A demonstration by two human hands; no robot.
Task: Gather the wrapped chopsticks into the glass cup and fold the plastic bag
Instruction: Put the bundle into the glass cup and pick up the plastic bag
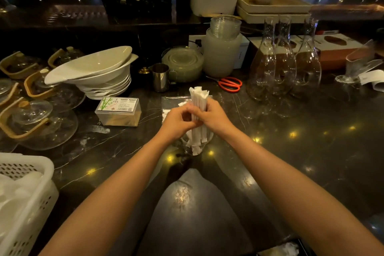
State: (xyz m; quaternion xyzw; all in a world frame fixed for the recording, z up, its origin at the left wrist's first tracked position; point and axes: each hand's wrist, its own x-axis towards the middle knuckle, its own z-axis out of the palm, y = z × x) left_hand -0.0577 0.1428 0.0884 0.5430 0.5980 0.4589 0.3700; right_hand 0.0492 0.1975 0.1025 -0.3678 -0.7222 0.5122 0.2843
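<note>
A bundle of white paper-wrapped chopsticks (199,97) stands upright with its lower ends inside a clear glass cup (196,145) on the dark marble counter. My left hand (178,119) and my right hand (212,115) both close around the bundle's middle from either side, just above the cup's rim. A clear plastic bag (173,105) lies flat on the counter right behind my hands, with a few white wrapped pieces on it.
A clear toothpick box (118,111) and stacked white bowls (93,72) sit to the left, with glass teapots (31,114) further left. Red scissors (230,84), a steel cup (161,77) and glass carafes (284,60) stand behind. A white basket (22,199) is near left.
</note>
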